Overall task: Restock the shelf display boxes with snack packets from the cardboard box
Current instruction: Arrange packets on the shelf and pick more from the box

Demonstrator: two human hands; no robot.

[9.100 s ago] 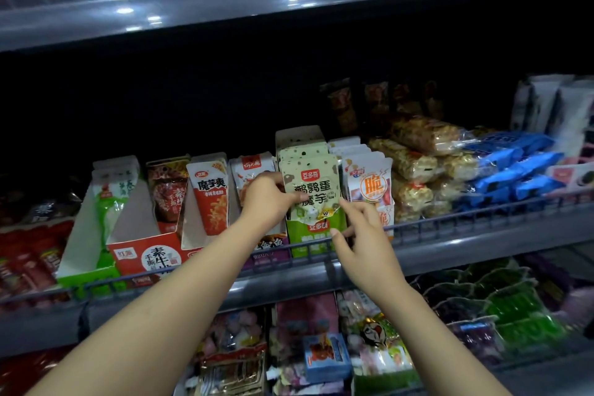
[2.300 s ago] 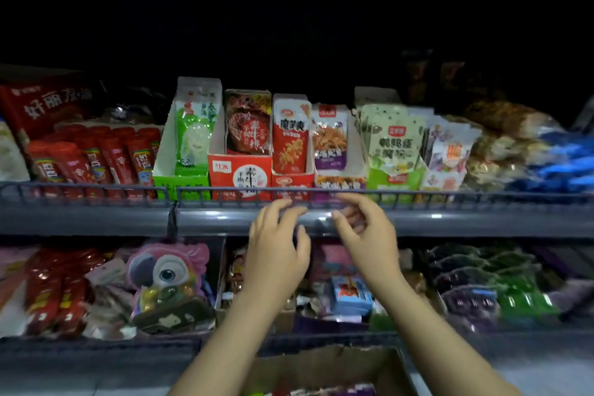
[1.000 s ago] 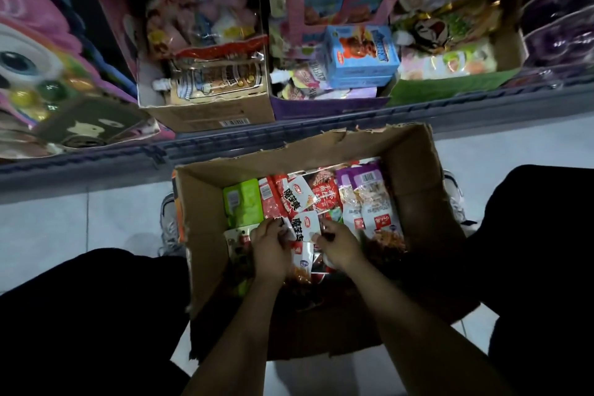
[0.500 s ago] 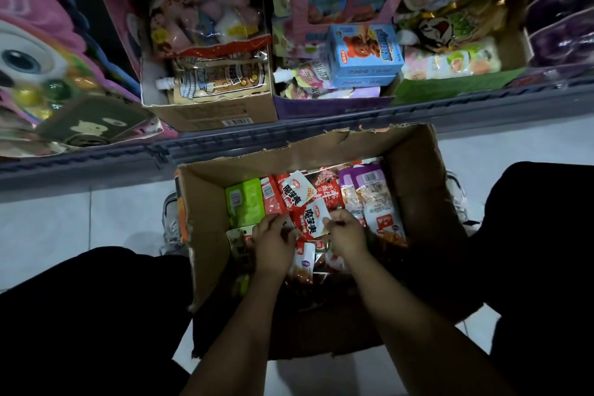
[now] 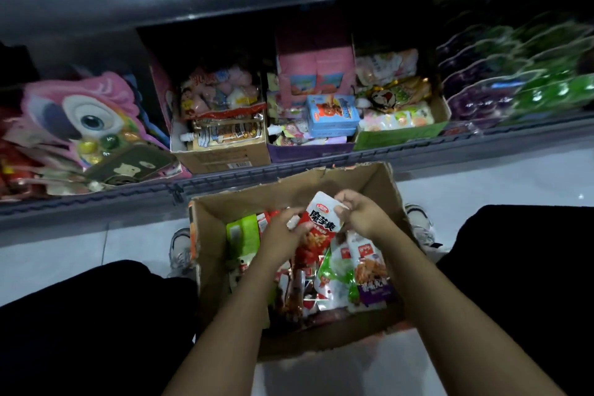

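Starting at the left of the cardboard box [image 5: 209, 254] on the floor, green packets [image 5: 242, 233] lie against its wall, then the left hand [image 5: 283, 235] curls round the lower edge of a red-and-white snack packet [image 5: 321, 228] raised above the heap, while the right hand [image 5: 363, 215] pinches the packet's upper corner. Beyond them, purple-trimmed packets [image 5: 369, 270] and many more remain in the box, so the restocking looks well short of finished. The display boxes lie above, out of view, and blur hides whether more than one packet is held.
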